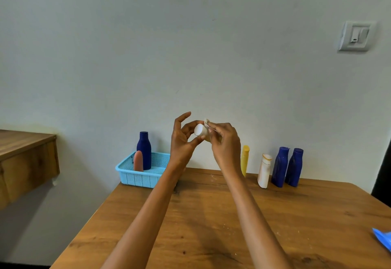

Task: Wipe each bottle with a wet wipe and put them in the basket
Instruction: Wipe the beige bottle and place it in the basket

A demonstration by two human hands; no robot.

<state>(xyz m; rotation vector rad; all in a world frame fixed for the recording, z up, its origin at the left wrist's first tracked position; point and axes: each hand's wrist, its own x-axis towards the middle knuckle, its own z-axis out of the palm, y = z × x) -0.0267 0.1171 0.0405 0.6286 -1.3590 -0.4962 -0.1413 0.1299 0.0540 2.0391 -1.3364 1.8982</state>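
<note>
Both hands are raised above the table's far half. My left hand (182, 141) holds a small bottle with a white cap (200, 130) between thumb and fingers, cap end toward me. My right hand (224, 141) pinches a white wet wipe (207, 122) against the bottle's body, which is mostly hidden. The light blue basket (139, 176) sits at the table's far left corner with a dark blue bottle (144, 150) and a salmon-pink bottle (138, 161) standing inside.
Along the wall on the right stand a yellow bottle (244, 159), a white bottle (264, 170) and two dark blue bottles (280, 166) (294, 167). A blue packet (384, 241) lies at the table's right edge. A wooden shelf (25, 163) juts out on the left.
</note>
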